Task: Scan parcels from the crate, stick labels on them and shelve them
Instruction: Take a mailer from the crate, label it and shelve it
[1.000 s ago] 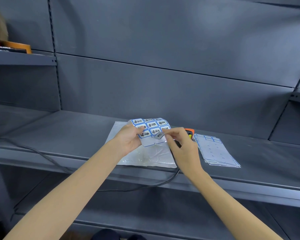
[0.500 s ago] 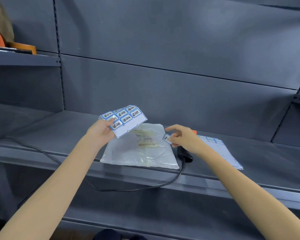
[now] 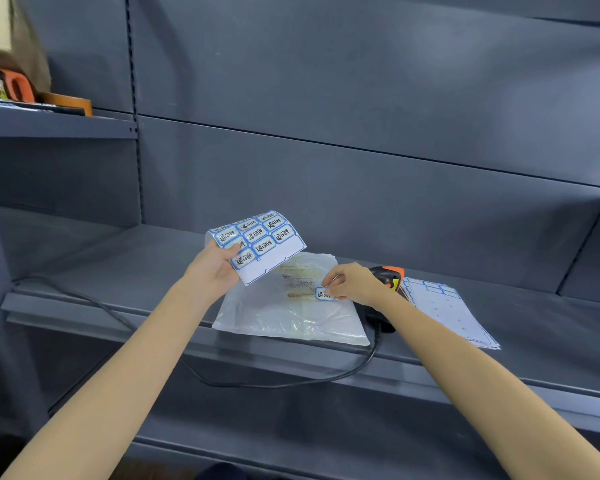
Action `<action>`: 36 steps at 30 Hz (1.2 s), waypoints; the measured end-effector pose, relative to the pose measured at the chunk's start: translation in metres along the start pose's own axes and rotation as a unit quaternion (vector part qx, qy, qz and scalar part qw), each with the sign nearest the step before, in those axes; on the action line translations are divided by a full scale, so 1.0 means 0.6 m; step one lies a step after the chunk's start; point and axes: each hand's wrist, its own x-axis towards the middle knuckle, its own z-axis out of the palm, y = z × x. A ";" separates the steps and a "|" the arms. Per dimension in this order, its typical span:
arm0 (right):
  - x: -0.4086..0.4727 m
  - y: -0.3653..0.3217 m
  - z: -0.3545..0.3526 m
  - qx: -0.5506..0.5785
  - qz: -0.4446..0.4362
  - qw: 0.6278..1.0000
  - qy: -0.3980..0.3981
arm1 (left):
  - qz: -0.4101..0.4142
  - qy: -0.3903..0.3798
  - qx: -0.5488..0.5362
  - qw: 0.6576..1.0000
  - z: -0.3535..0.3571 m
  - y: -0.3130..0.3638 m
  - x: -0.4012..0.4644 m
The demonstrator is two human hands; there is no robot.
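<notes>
at the bottom of the frame two bare forearms reach up toward a grey metal shelf [image 3: 125, 271]. at centre, a clear plastic parcel [image 3: 291, 313] lies flat near the shelf's front edge, with a paper slip showing through the plastic; what else it holds cannot be told. the right hand [image 3: 355, 284] pinches a single blue-bordered label [image 3: 324, 294] between thumb and fingertips, right at the parcel's top surface beside the slip. the left hand [image 3: 212, 271], left of centre, grips a curled label sheet [image 3: 260, 242] by its lower corner, held above the parcel's far left part. just right of the parcel, partly behind the right hand, lies a black and orange scanner [image 3: 388, 277], its cable [image 3: 278, 384] looping below the shelf edge. further right lies a stack of used label sheets [image 3: 447, 310]. in the upper left of the frame, a higher shelf [image 3: 59, 124] carries orange items, too blurred to name.
</notes>
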 end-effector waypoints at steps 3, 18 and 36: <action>0.004 0.001 0.008 -0.015 -0.005 1.000 0.007 | -0.002 0.003 -0.014 1.000 -0.001 -0.002 0.000; -0.012 0.042 0.031 -0.240 -0.140 0.959 -0.059 | -0.017 0.008 0.006 1.000 0.003 -0.007 -0.004; -0.043 -0.063 -0.070 0.430 0.029 0.902 -0.012 | -0.010 -0.105 0.121 0.987 0.079 -0.013 -0.043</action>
